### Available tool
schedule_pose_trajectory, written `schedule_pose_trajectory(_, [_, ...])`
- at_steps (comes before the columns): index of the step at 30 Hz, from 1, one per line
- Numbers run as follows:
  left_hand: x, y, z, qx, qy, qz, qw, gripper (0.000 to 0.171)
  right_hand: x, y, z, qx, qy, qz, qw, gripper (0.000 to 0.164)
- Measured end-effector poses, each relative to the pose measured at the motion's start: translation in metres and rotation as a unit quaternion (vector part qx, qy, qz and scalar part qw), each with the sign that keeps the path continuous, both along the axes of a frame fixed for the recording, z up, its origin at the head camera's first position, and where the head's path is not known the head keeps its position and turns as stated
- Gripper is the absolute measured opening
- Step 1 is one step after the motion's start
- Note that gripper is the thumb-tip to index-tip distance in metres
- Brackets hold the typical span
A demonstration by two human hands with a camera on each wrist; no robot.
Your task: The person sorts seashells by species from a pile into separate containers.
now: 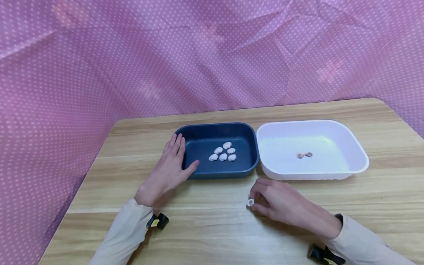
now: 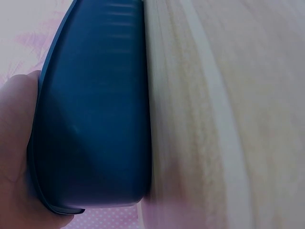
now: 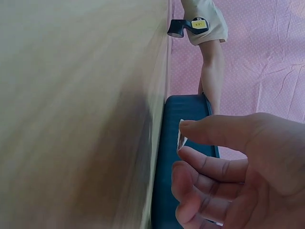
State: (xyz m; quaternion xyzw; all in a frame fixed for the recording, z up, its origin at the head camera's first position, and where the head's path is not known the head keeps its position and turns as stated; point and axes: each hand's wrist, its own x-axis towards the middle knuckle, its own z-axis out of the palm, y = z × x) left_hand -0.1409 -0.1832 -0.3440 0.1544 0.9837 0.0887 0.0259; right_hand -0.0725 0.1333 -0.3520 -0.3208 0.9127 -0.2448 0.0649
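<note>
My right hand point(image 1: 281, 200) is over the table in front of the two trays. Between its thumb and index finger it pinches a small seashell point(image 3: 181, 136), whose pale hollow side shows in the head view. My left hand point(image 1: 169, 169) rests on the left end of the dark blue tray point(image 1: 218, 175), fingers extended along the rim and thumb over the front edge. Several white seashells point(image 1: 223, 157) lie grouped inside that tray. Two small brownish shells point(image 1: 300, 155) lie in the white tray point(image 1: 314, 173) to its right.
Both trays stand side by side, close together, on a wood-grain table point(image 1: 205, 228). A pink dotted cloth point(image 1: 198, 55) hangs behind the table and at its left. Each wrist wears a small black camera point(image 1: 160, 221).
</note>
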Motion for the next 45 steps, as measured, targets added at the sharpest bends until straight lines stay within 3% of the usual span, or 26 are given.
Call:
schedule_pose_trajectory(6, [0.0, 0.0, 0.0, 0.002, 0.0, -0.001, 1.0, 0.092, 0.0, 0.001, 0.002, 0.002, -0.005, -0.005, 1.0, 0.014])
schedule_pose_trajectory(14, [0.001, 0.0, 0.0, 0.0, 0.0, -0.002, 1.0, 0.091, 0.0, 0.003, 0.007, -0.003, 0.04, -0.006, 0.999, 0.015])
schedule_pose_trajectory(24, [0.0, -0.001, -0.001, 0.0, 0.002, -0.003, 1.0, 0.092, -0.003, 0.014, 0.025, -0.005, 0.051, -0.034, 0.998, 0.009])
schedule_pose_trajectory(39, [-0.001, 0.001, 0.0, 0.003, 0.008, -0.008, 0.9999, 0.092, -0.031, 0.051, 0.042, -0.056, 0.158, -0.038, 0.985, 0.015])
schedule_pose_trajectory(45, [0.001, 0.0, 0.001, 0.004, 0.001, -0.003, 1.0, 0.092, -0.05, 0.074, 0.039, -0.066, 0.156, -0.055, 0.984, 0.016])
